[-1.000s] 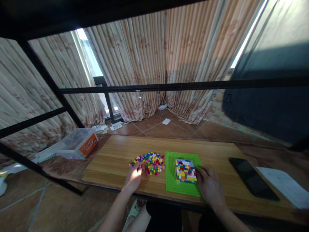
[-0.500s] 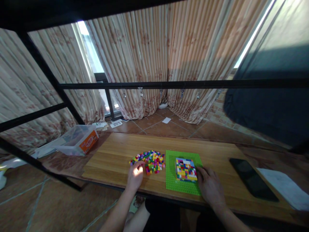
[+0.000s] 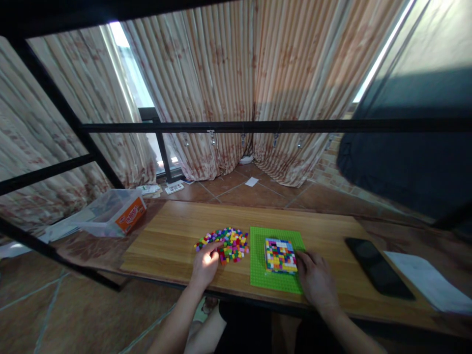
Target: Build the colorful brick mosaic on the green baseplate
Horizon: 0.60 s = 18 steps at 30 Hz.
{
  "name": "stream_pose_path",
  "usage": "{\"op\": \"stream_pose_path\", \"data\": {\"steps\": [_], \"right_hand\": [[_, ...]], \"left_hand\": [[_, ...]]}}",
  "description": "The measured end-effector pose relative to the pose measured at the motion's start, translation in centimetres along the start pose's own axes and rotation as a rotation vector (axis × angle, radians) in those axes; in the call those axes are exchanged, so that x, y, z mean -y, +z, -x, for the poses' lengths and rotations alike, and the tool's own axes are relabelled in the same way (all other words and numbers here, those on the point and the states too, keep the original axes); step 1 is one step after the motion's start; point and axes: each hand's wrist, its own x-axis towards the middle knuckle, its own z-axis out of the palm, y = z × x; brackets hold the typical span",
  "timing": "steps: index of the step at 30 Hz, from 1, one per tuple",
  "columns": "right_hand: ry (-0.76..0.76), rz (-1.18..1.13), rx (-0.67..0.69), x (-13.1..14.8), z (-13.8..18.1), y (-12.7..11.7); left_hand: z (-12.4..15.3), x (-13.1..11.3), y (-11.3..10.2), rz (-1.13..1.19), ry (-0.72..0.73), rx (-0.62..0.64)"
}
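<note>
A loose pile of small colourful toy bricks [image 3: 234, 243] lies on the wooden table. My left hand [image 3: 205, 264] is at its near left edge, the index finger stretched over the bricks and the thumb a little apart; no brick shows between them. To the right lies a green studded baseplate [image 3: 258, 273]. On it stands a square, layered brick block [image 3: 280, 255] with a mixed-colour top. My right hand [image 3: 317, 281] rests over the baseplate's right edge, its fingers curled and gripping the block's right side. The fingertips there are partly hidden.
A black phone [image 3: 379, 268] lies at the table's right, with white paper [image 3: 427, 280] beside it. A clear plastic box with an orange label [image 3: 131, 216] stands beyond the left end. A black metal bar [image 3: 228, 127] crosses in front of the curtains [image 3: 221, 73].
My left index finger has stretched out farther over the brick pile. My right hand stays by the block. The whole view has shifted slightly.
</note>
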Motion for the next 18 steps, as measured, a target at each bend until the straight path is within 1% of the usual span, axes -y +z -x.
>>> {"op": "stream_pose_path", "data": {"steps": [3, 6, 10, 12, 15, 16, 18], "right_hand": [[0.008, 0.005, 0.003, 0.1, 0.0, -0.1], [0.011, -0.006, 0.000, 0.3, -0.1, -0.3], [0.021, -0.026, -0.009, 0.7, -0.2, -0.8], [0.034, -0.024, -0.001, 1.1, -0.3, -1.1], [0.054, -0.013, 0.015, 1.5, -0.4, -1.5], [0.060, -0.011, 0.016, 1.6, -0.4, -1.6], [0.072, -0.010, 0.016, 1.7, -0.5, -1.7]], "left_hand": [[0.1, -0.1, -0.1, 0.013, 0.010, -0.014], [0.2, 0.2, -0.1, 0.021, 0.001, -0.055], [0.7, 0.8, -0.4, 0.046, -0.037, -0.120], [1.2, 0.9, -0.5, 0.092, -0.067, -0.118], [2.2, 0.2, -0.1, 0.181, -0.090, -0.061], [2.6, -0.3, 0.3, 0.198, -0.070, -0.044], [3.5, -1.7, 1.2, 0.244, 0.017, -0.039]]}}
